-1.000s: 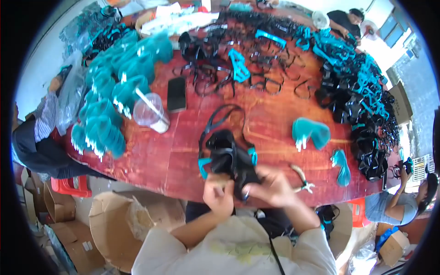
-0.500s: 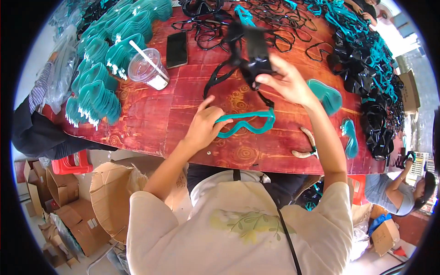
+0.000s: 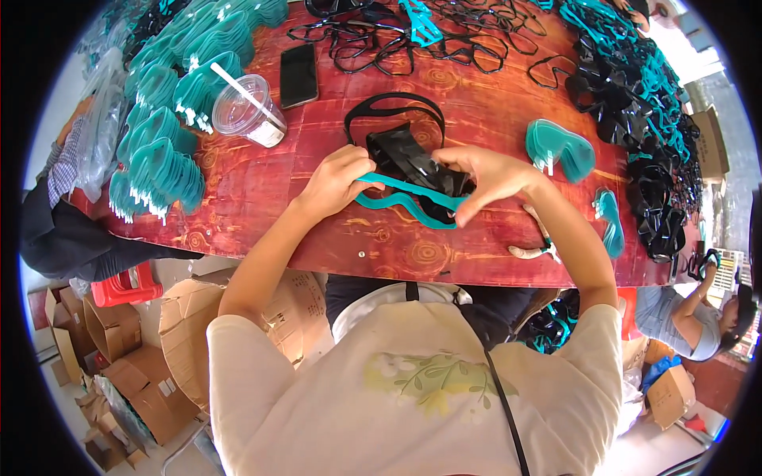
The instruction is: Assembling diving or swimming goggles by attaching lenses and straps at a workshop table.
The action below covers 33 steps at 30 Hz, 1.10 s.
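A teal goggle frame (image 3: 409, 190) lies across the near middle of the table, held at both ends. My left hand (image 3: 337, 182) has its fingers closed on the frame's left end. At the other end my right hand (image 3: 496, 178) grips the frame and the black goggle body (image 3: 409, 155), thumb on the near side and fingers behind. The glossy black body sits against the far side of the frame, tilted, its strap (image 3: 397, 97) looping away on the tabletop. Whether the two parts are joined is hidden by my fingers.
Stacks of teal lenses (image 3: 163, 170) crowd the left, beside a plastic cup with straw (image 3: 248, 111) and a phone (image 3: 299, 75). More lenses (image 3: 559, 149) and pliers (image 3: 540, 247) lie right. Black rings (image 3: 397, 47) lie far; goggles (image 3: 659, 210) pile along the right edge.
My right hand has brought the black goggle body down and nearer, against the teal frame. My left hand still holds the frame's left end.
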Each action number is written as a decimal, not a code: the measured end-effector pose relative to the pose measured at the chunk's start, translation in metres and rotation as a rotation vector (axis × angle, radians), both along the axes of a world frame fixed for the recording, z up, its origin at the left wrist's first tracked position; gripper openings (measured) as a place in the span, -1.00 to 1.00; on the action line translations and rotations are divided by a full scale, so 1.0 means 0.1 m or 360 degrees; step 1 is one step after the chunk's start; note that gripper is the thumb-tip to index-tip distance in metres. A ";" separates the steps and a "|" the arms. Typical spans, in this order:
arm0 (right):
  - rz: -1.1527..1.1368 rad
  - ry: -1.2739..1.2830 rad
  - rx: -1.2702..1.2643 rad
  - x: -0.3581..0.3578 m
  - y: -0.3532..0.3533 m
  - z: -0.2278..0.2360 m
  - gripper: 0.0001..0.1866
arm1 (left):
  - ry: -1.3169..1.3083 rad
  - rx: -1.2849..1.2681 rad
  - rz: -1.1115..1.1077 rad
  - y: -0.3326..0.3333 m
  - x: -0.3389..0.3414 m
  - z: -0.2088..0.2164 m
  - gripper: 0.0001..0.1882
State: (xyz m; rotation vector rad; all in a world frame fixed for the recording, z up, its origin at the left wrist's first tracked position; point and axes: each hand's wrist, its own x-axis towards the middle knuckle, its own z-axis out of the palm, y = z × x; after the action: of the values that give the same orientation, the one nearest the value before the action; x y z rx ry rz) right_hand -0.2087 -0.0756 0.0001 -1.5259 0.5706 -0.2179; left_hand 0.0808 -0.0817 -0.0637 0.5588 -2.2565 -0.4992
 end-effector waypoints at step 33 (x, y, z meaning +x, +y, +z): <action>-0.1511 0.0403 -0.1928 -0.40 0.56 -0.24 -0.73 | 0.0428 0.1168 0.0049 -0.31 -0.70 0.09 -0.71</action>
State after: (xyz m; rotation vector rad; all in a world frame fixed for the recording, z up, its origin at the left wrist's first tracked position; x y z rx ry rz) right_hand -0.2488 -0.0199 -0.0241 -2.3178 1.5196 -1.2904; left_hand 0.0108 -0.1129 -0.0545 0.8219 -1.7640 -1.3201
